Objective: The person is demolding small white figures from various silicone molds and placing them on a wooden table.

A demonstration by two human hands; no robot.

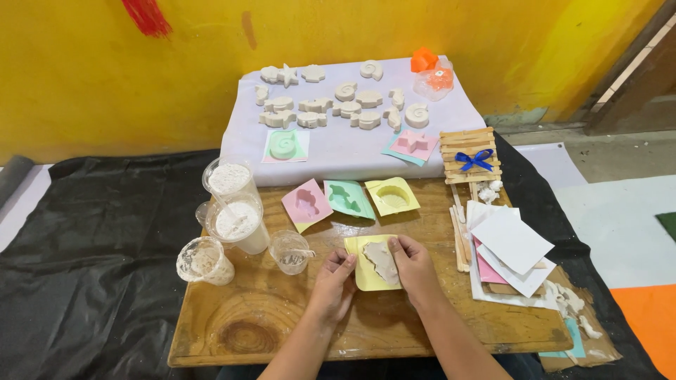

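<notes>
A yellow mould (pixel 367 276) filled with pale grey plaster lies on the wooden board (pixel 267 327) near its front edge. My left hand (pixel 334 285) grips the mould's left edge with the thumb on top. My right hand (pixel 412 266) holds its right edge, thumb pressing on the plaster. Behind them lie a pink mould (pixel 307 203), a green mould (pixel 348 198) and a round yellow mould (pixel 392 195), all without plaster.
Plastic cups of white powder (pixel 229 179) and plaster mix (pixel 239 224), a smeared cup (pixel 205 260) and a small clear cup (pixel 289 251) stand left. Several dried plaster shapes (pixel 345 107) lie on white sheet behind. Paper sheets (pixel 510 243) and a stick raft with blue bow (pixel 473 159) sit right.
</notes>
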